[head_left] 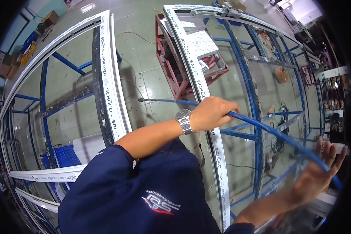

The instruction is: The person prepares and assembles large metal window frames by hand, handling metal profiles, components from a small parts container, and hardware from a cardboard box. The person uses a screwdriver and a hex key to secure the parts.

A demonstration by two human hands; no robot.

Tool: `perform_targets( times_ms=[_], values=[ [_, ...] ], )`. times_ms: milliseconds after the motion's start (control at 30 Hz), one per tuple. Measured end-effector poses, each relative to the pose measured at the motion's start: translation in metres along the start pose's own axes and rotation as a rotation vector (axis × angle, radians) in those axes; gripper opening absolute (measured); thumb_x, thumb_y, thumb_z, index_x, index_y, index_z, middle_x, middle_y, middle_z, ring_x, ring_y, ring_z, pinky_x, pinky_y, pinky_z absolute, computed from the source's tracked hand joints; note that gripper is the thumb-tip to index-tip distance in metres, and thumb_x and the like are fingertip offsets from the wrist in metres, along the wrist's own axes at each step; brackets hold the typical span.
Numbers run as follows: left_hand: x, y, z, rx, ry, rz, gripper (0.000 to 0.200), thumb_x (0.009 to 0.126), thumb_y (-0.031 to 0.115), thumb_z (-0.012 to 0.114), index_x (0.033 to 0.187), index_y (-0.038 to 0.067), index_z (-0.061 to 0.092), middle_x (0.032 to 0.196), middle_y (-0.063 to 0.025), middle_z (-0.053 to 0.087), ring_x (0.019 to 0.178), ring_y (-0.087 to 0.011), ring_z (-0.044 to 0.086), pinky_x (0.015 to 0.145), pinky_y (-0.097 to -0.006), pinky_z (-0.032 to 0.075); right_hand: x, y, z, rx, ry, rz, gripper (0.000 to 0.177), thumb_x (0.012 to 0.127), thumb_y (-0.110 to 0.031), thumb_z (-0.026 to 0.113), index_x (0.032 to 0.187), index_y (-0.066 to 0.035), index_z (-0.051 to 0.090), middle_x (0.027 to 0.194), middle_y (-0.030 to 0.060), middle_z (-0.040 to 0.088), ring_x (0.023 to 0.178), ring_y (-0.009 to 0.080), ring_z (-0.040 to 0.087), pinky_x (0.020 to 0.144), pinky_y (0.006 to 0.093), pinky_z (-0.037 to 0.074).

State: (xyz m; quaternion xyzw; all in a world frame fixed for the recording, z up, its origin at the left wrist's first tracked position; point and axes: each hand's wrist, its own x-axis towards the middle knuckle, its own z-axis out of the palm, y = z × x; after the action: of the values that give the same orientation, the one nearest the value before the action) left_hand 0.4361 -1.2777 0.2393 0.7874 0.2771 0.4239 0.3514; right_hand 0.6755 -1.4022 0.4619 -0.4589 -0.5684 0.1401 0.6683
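Observation:
My left hand, with a metal watch on the wrist, is closed around a long blue hose. The hose's thin dark tip points left, above the floor between two white window frames. From my left hand it curves down to the right, past my right hand. That hand is blurred, with its fingers spread and the palm beside the hose, not closed on it. Under my left hand runs a white profile printed SCHÜCO. My navy shirt fills the lower middle.
A second white curved frame lies at left on a blue steel rack. A red metal trolley with tools stands between the frames. Cables lie on the grey tiled floor. Blue rack bars run under the right frame.

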Motion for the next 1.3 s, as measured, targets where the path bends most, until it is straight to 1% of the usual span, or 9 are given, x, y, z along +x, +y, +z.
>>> perform_targets(
  times_ms=[100,300,467,733,900,1033,1133,1233,1300],
  values=[
    [0.01,0.0,0.002,0.127,0.066,0.001,0.023,0.082,0.013,0.069,0.104,0.01,0.067,0.071,-0.0094,0.066,0.067,-0.0305,0.066,0.06,-0.0407,0.049,0.004,0.011,-0.012,0.055,-0.18,-0.061,0.064,0.106,-0.038,0.04,0.151,0.005,0.023,0.128,0.0194,0.056,0.121,0.0319,0.058,0.113,0.0569,0.038],
    [0.04,0.018,-0.006,0.2,0.14,-0.026,0.029,0.077,0.007,0.076,0.105,0.009,0.068,0.084,-0.0111,0.072,0.076,-0.0254,0.072,0.068,-0.0337,0.054,0.017,0.025,-0.054,0.055,-0.094,-0.022,0.062,0.104,-0.032,0.048,0.148,0.007,0.03,0.129,0.0214,0.057,0.118,0.0334,0.06,0.108,0.0526,0.043],
    [0.069,0.035,-0.034,0.261,0.326,-0.007,0.025,0.085,0.016,0.078,0.107,0.007,0.069,0.061,-0.0052,0.058,0.055,-0.0093,0.051,0.054,-0.0272,0.041,0.019,0.024,-0.085,0.05,-0.229,-0.082,0.063,0.101,-0.03,0.054,0.147,0.007,0.033,0.129,0.0217,0.057,0.115,0.0339,0.062,0.106,0.0492,0.045],
    [0.09,0.043,-0.058,0.401,0.325,-0.156,0.03,0.089,0.017,0.075,0.116,0.007,0.07,0.064,0.0025,0.057,0.06,-0.0057,0.052,0.058,-0.0254,0.041,-0.028,0.084,-0.096,0.203,-0.248,0.263,0.043,0.091,-0.01,0.062,0.132,0.001,0.056,0.109,0.0133,0.066,0.092,0.0237,0.068,0.085,0.0376,0.056],
    [0.117,0.04,-0.052,0.232,0.173,-0.113,0.032,0.088,0.017,0.076,0.118,0.005,0.069,0.064,0.0034,0.054,0.06,-0.0053,0.05,0.057,-0.0246,0.039,-0.059,0.133,-0.041,0.101,-0.427,0.687,0.052,0.087,-0.008,0.071,0.137,-0.003,0.055,0.116,0.0121,0.065,0.097,0.0182,0.066,0.087,0.0315,0.053],
    [0.136,0.013,-0.051,-0.042,0.016,-0.076,0.032,0.088,0.014,0.075,0.118,0.005,0.066,0.066,0.0055,0.053,0.064,-0.004,0.049,0.058,-0.0247,0.039,-0.063,0.168,0.032,0.043,-0.504,0.559,0.072,0.085,-0.011,0.075,0.148,-0.005,0.041,0.129,0.0169,0.058,0.104,0.0207,0.065,0.091,0.0344,0.051],
    [0.15,0.026,-0.057,0.055,-0.152,-0.072,0.036,0.084,0.012,0.075,0.117,0.004,0.066,0.064,-0.0014,0.057,0.066,-0.0068,0.058,0.06,-0.0247,0.043,-0.045,0.188,0.088,-0.048,-0.527,0.493,0.085,0.082,-0.013,0.077,0.153,-0.006,0.032,0.134,0.0204,0.054,0.108,0.0257,0.063,0.094,0.039,0.05],
    [0.162,0.013,-0.058,-0.007,-0.161,-0.006,0.04,0.083,0.018,0.074,0.12,0.009,0.065,0.071,-0.007,0.067,0.068,-0.0162,0.065,0.064,-0.0284,0.049,-0.028,0.195,0.129,-0.209,-0.603,0.445,0.078,0.086,-0.01,0.073,0.151,-0.001,0.031,0.141,0.0209,0.05,0.111,0.0248,0.061,0.092,0.0356,0.051],
    [0.168,0.007,-0.062,0.034,-0.171,0.093,0.041,0.084,0.019,0.073,0.123,0.009,0.064,0.078,-0.0087,0.07,0.072,-0.0191,0.067,0.067,-0.0301,0.051,-0.017,0.194,0.149,-0.113,-0.647,0.457,0.065,0.09,-0.014,0.071,0.144,0.002,0.037,0.131,0.0173,0.058,0.107,0.0242,0.063,0.091,0.038,0.05]
  ],
)
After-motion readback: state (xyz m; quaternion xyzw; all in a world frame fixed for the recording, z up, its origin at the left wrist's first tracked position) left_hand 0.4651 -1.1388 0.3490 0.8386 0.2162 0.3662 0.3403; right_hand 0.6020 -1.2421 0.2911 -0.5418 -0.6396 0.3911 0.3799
